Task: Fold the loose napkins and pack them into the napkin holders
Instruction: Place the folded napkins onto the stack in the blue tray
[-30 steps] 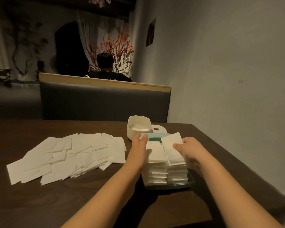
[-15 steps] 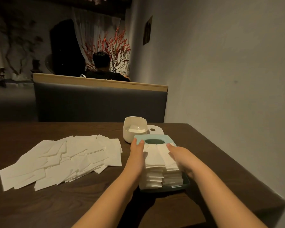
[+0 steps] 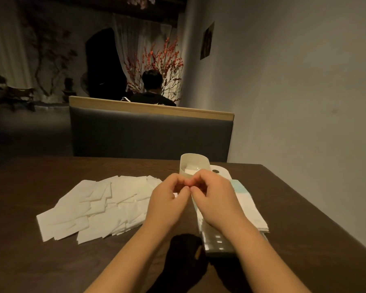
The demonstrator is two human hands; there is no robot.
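Loose white napkins lie spread in a pile on the left of the dark wooden table. To their right a teal napkin holder carries stacks of folded napkins. My left hand and my right hand meet above the holder's far-left part, fingers curled and fingertips touching. Nothing shows between the fingers. Behind the hands stands a white napkin holder with a folded napkin inside.
A flat white lid lies right of the white holder, and a teal lid leans at the far end of the stacks. A padded bench back stands past the table; a person sits beyond it. A wall runs along the right.
Both hands have lifted off the napkin stacks and come together, fingers now curled tip to tip. The view has shifted closer and to the left of the holder.
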